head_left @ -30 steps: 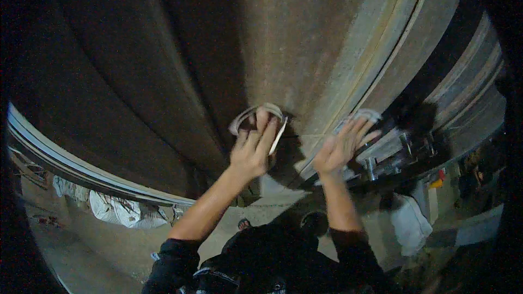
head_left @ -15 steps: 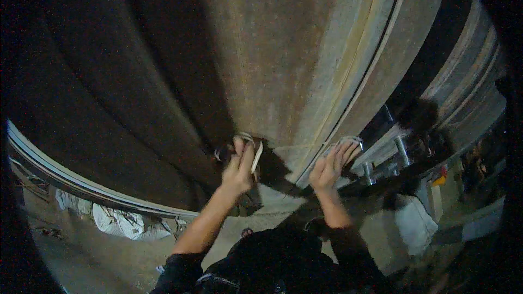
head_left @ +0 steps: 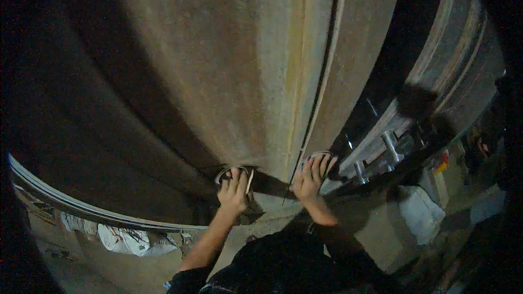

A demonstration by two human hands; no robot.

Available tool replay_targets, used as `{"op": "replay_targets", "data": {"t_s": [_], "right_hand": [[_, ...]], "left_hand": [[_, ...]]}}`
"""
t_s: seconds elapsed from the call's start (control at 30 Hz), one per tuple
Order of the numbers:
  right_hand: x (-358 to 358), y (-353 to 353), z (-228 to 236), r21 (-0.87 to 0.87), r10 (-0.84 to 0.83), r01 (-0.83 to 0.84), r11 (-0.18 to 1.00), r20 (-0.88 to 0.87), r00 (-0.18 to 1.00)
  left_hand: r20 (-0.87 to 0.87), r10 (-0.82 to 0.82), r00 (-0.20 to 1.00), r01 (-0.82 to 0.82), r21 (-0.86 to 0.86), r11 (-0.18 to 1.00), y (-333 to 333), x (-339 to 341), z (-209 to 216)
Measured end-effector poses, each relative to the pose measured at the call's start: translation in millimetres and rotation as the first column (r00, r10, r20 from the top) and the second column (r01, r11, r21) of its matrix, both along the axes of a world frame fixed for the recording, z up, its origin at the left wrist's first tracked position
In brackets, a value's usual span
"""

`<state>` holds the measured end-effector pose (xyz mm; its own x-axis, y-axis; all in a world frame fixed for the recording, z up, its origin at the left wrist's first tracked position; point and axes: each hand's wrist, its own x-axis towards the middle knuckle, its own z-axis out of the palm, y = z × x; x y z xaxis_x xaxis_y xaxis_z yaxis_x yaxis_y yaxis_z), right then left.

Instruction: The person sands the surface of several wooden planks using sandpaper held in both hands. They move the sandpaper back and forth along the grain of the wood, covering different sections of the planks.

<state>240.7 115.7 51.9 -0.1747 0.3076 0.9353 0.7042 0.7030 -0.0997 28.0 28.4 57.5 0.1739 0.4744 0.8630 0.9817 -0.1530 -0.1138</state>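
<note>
Both hands are at the near end of a long, broad brown-grey surface (head_left: 229, 87). My left hand (head_left: 234, 188) has its fingers bent around a thin pale strip that curves into a loop (head_left: 251, 181). On the right, my right hand (head_left: 313, 177) lies close to a dark lengthwise groove (head_left: 316, 111). Its fingers are bent over another thin pale curved edge (head_left: 317, 154). The dim light hides what these looped things are and what lies under my palms.
Short shiny metal cylinders (head_left: 391, 144) stick up to the right of my right hand. A pale sack (head_left: 422, 215) lies on the floor at the right. White bags (head_left: 128, 240) lie at the lower left, beyond a curved light rim (head_left: 103, 215).
The view has shifted over the surface, its groove now further left. My left hand is lower in view, and my right hand has come further left, nearer to it.
</note>
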Motion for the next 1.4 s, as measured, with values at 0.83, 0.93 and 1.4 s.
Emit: {"op": "replay_targets", "data": {"t_s": [0.83,0.93,1.4], "right_hand": [[8.6,18.6,66.4,-0.095,-0.059,0.057,0.994,-0.022,0.998],[4.7,-15.5,-8.0,-0.228,0.013,-0.006,0.974,0.032,0.999],[-18.1,4.3,89.4,-0.100,-0.033,0.037,0.994,0.039,0.999]], "left_hand": [[0.211,0.082,0.974,-0.125,0.199,0.972,35.9,3.8,34.2],[0.027,0.114,0.993,-0.116,0.125,0.985,20.1,-0.2,-19.6],[0.030,0.099,0.995,-0.101,0.106,0.989,38.4,32.0,98.2]]}}
